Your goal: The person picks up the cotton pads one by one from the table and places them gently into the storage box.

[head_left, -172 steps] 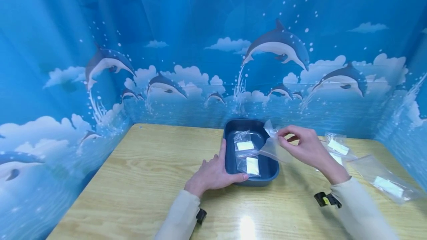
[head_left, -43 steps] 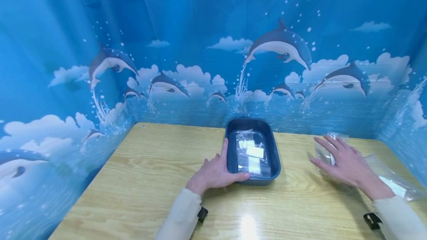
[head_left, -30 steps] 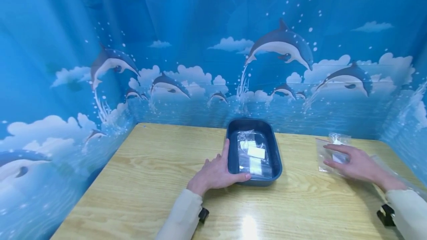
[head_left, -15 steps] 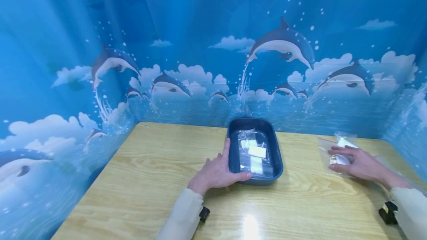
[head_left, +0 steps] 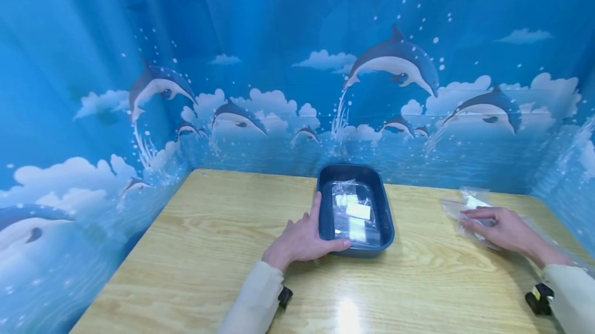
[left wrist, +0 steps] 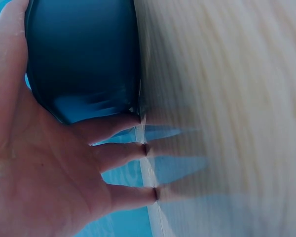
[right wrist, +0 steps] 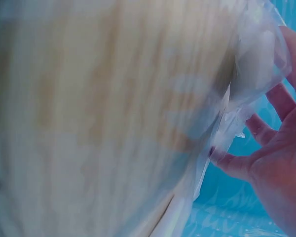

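Observation:
A dark blue rectangular tray [head_left: 388, 210] stands on the table, holding several clear plastic bags [head_left: 359, 211] with white inserts. My left hand [head_left: 301, 237] rests against its left near corner, thumb over the front rim and index finger along the side. The left wrist view shows those fingers straight and spread beside the tray [left wrist: 84, 54]. At the right, my right hand [head_left: 504, 228] pinches a clear zip bag [head_left: 451, 209] with a reddish seal line, bunched between thumb and fingers. In the right wrist view a whitish insert shows through the bag [right wrist: 259, 59].
Just behind the right hand lies another clear bag [head_left: 475, 197] with a white insert. A larger clear bag [head_left: 553, 238] is partly hidden by the right forearm. The wooden table [head_left: 209, 231] meets a blue dolphin-print curtain [head_left: 279, 65] at its back edge.
A further bag came to lie in the tray after the earliest frame. My right hand moved right from the tray, came down on the zip bag and now pinches it. The left hand stays.

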`<action>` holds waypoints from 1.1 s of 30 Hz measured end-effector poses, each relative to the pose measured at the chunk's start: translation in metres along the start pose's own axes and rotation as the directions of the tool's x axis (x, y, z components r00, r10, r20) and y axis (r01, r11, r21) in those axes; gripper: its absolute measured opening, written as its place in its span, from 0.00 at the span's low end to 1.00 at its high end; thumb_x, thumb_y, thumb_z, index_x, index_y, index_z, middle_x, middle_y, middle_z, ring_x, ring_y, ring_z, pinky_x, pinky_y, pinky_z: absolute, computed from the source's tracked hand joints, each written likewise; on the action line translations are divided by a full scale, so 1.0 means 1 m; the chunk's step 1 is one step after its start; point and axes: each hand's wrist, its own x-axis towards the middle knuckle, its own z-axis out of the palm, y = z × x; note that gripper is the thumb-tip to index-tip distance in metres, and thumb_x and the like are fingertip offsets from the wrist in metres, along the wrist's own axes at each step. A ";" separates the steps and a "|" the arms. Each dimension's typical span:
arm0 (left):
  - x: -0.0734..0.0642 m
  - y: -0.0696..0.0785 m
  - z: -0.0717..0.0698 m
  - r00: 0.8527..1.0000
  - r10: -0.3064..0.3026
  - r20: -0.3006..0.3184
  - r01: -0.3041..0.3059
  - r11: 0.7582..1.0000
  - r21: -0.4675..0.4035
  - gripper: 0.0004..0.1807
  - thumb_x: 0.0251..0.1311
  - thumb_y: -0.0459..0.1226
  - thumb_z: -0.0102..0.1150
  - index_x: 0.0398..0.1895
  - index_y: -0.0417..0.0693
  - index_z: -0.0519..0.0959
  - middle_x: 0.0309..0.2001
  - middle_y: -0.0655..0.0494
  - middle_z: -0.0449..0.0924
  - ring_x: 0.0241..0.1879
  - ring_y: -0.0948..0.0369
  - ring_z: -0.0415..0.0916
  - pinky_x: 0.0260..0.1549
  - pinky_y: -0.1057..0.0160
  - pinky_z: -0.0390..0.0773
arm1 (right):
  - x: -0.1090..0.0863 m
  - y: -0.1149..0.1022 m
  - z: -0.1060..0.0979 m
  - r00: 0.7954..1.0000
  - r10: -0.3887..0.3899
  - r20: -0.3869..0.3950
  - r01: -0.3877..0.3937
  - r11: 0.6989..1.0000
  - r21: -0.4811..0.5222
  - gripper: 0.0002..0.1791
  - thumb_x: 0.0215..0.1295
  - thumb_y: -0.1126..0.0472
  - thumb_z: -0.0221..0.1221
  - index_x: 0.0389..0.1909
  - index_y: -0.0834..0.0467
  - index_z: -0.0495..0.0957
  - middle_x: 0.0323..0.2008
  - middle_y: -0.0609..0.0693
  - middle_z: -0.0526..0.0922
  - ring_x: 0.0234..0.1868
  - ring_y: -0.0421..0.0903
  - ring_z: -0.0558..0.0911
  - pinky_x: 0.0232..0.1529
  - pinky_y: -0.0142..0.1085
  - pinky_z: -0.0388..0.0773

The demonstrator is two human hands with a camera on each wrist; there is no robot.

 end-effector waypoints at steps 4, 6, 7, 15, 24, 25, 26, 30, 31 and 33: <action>0.000 0.000 0.000 1.000 -0.008 0.004 0.008 1.000 0.008 0.71 0.48 0.78 0.58 0.83 0.65 0.26 0.77 0.35 0.60 0.75 0.36 0.61 0.77 0.32 0.49 | -0.001 -0.002 0.000 0.999 -0.016 -0.032 0.015 1.000 -0.011 0.20 0.69 0.50 0.66 0.52 0.61 0.87 0.56 0.72 0.82 0.58 0.80 0.75 0.50 0.73 0.73; 0.000 0.000 0.000 1.000 -0.009 0.005 0.009 1.000 0.014 0.71 0.48 0.78 0.58 0.83 0.65 0.26 0.77 0.34 0.60 0.75 0.35 0.61 0.77 0.32 0.49 | -0.001 -0.002 0.000 0.998 -0.026 -0.049 0.025 1.000 -0.015 0.19 0.68 0.51 0.67 0.50 0.61 0.87 0.55 0.73 0.82 0.56 0.79 0.77 0.49 0.72 0.74; 0.000 0.001 -0.001 1.000 -0.009 0.005 0.009 1.000 0.016 0.71 0.48 0.78 0.58 0.83 0.65 0.26 0.77 0.34 0.60 0.75 0.35 0.62 0.77 0.32 0.49 | -0.001 -0.003 0.000 0.998 -0.031 -0.059 0.030 0.999 -0.017 0.18 0.67 0.51 0.67 0.49 0.61 0.87 0.54 0.74 0.82 0.54 0.78 0.78 0.48 0.71 0.75; 0.000 0.001 -0.001 1.000 -0.014 0.004 0.014 1.000 0.012 0.71 0.48 0.78 0.58 0.83 0.65 0.26 0.77 0.34 0.60 0.74 0.36 0.63 0.77 0.33 0.50 | -0.004 -0.009 0.000 0.993 -0.054 -0.100 0.052 0.998 -0.025 0.17 0.66 0.52 0.68 0.48 0.60 0.87 0.57 0.77 0.79 0.49 0.78 0.80 0.41 0.70 0.79; 0.001 -0.001 0.000 1.000 -0.019 0.006 0.019 1.000 0.016 0.73 0.46 0.80 0.57 0.83 0.66 0.25 0.77 0.35 0.61 0.74 0.36 0.63 0.77 0.34 0.51 | -0.008 -0.017 0.004 0.947 -0.195 -0.256 0.181 0.980 -0.080 0.09 0.58 0.58 0.73 0.40 0.48 0.90 0.45 0.61 0.90 0.46 0.28 0.80 0.38 0.33 0.80; 0.000 -0.001 0.000 1.000 -0.019 0.007 0.019 1.000 0.016 0.73 0.46 0.80 0.57 0.83 0.65 0.25 0.77 0.35 0.61 0.75 0.37 0.63 0.77 0.33 0.51 | -0.009 -0.019 0.005 0.942 -0.200 -0.268 0.184 0.979 -0.085 0.09 0.57 0.57 0.74 0.40 0.46 0.90 0.44 0.58 0.91 0.46 0.22 0.76 0.39 0.28 0.77; 0.000 -0.001 0.000 1.000 -0.018 0.008 0.018 1.000 0.015 0.73 0.46 0.80 0.57 0.83 0.65 0.25 0.77 0.35 0.61 0.75 0.38 0.63 0.77 0.33 0.51 | -0.009 -0.020 0.006 0.938 -0.208 -0.279 0.192 0.978 -0.083 0.10 0.57 0.58 0.74 0.40 0.45 0.90 0.43 0.56 0.91 0.47 0.17 0.72 0.39 0.26 0.76; 0.000 0.000 0.000 1.000 -0.019 0.011 0.019 1.000 0.012 0.72 0.47 0.79 0.58 0.83 0.65 0.25 0.77 0.36 0.60 0.75 0.38 0.62 0.77 0.33 0.51 | -0.010 -0.028 0.008 0.924 -0.232 -0.304 0.218 0.973 -0.080 0.11 0.55 0.59 0.75 0.40 0.44 0.90 0.42 0.51 0.91 0.46 0.16 0.71 0.36 0.28 0.78; 0.000 0.000 0.000 1.000 -0.019 0.010 0.018 1.000 0.011 0.72 0.48 0.78 0.58 0.83 0.65 0.25 0.77 0.36 0.60 0.75 0.38 0.62 0.77 0.33 0.51 | -0.010 -0.031 0.009 0.921 -0.238 -0.307 0.225 0.971 -0.076 0.11 0.55 0.59 0.75 0.40 0.45 0.90 0.42 0.50 0.91 0.46 0.16 0.73 0.35 0.30 0.79; 0.000 0.000 0.000 1.000 -0.018 0.009 0.018 1.000 0.010 0.72 0.48 0.78 0.58 0.83 0.65 0.25 0.77 0.36 0.60 0.75 0.38 0.62 0.77 0.33 0.51 | -0.010 -0.038 0.010 0.913 -0.259 -0.315 0.247 0.966 -0.078 0.12 0.55 0.60 0.75 0.40 0.45 0.90 0.41 0.47 0.91 0.45 0.18 0.75 0.33 0.31 0.80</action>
